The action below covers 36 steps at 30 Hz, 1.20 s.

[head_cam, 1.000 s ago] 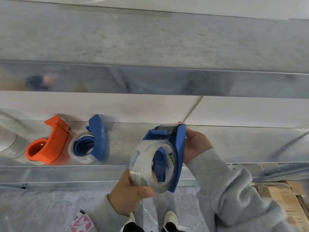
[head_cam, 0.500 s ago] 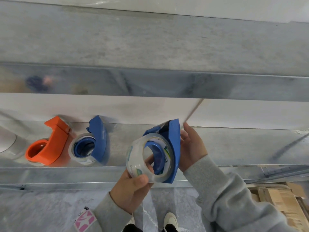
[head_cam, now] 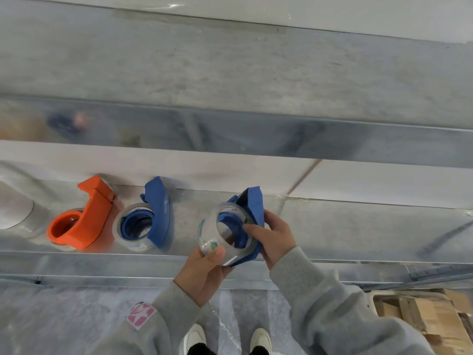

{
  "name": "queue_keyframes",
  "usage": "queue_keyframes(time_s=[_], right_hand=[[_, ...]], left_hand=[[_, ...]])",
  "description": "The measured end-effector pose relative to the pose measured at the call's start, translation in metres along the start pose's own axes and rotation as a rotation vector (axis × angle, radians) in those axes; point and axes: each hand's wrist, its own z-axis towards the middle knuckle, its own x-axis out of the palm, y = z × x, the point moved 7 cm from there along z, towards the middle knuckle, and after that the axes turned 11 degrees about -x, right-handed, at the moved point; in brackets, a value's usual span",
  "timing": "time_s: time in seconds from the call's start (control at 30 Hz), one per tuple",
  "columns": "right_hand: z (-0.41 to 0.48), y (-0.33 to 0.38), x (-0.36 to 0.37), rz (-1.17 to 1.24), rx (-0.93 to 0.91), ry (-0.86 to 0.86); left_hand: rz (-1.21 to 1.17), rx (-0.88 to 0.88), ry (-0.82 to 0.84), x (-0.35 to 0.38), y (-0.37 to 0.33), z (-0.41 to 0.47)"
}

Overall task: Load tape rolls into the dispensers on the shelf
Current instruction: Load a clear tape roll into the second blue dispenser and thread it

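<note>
A clear tape roll (head_cam: 214,238) sits over the hub of a blue dispenser (head_cam: 253,208) that I hold just above the metal shelf (head_cam: 358,226). My left hand (head_cam: 202,272) grips the roll from below, thumb on its outer face. My right hand (head_cam: 275,239) grips the dispenser body from the right, with a finger reaching to the hub. On the shelf to the left lie a second blue dispenser (head_cam: 158,213) with a tape roll (head_cam: 122,231) in it and an orange dispenser (head_cam: 84,219) over another roll.
A white roll (head_cam: 12,211) lies at the shelf's far left. The upper shelf beam (head_cam: 256,134) runs across above. Cardboard boxes (head_cam: 422,319) stand on the floor at lower right. My shoes (head_cam: 259,339) show below the shelf's front edge.
The held dispenser has tilted so its side faces right and dropped slightly toward the shelf. My right hand has come round from behind it to its front, fingers at the hub.
</note>
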Motion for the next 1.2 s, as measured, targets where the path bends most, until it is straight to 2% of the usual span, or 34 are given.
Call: queue_keyframes(time_s=[0.13, 0.2, 0.33, 0.43, 0.63, 0.73, 0.83, 1.0, 1.1, 1.2], right_hand=[[0.017, 0.004, -0.001, -0.253, -0.074, -0.055], [0.027, 0.008, 0.001, -0.398, -0.101, -0.060], [0.048, 0.003, 0.014, -0.664, -0.142, -0.016], [0.057, -0.006, 0.021, -0.763, -0.148, -0.026], [0.050, -0.017, 0.025, -0.754, -0.143, -0.060], [0.038, -0.026, 0.038, -0.675, -0.088, -0.026], [0.035, -0.030, 0.052, -0.677, -0.091, -0.049], [0.048, -0.029, 0.065, -0.735, -0.142, -0.091], [0.044, -0.029, 0.063, -0.653, -0.092, -0.090], [0.027, -0.022, 0.053, -0.648, -0.170, -0.116]], left_hand=[[0.084, -0.020, -0.248, -0.036, -0.005, 0.011], [0.170, -0.067, -0.315, -0.048, -0.006, 0.017], [0.587, -0.112, -0.414, -0.057, -0.012, 0.024], [0.769, -0.113, -0.498, -0.067, -0.017, 0.027], [1.164, -0.082, -0.591, -0.081, -0.029, 0.020], [1.153, -0.145, -0.628, -0.097, -0.031, 0.013], [1.064, -0.195, -0.585, -0.107, -0.028, 0.007], [1.043, -0.114, -0.606, -0.108, -0.042, 0.004], [1.240, -0.100, -0.611, -0.101, -0.051, -0.004], [1.429, 0.077, -0.618, -0.086, -0.062, -0.024]])
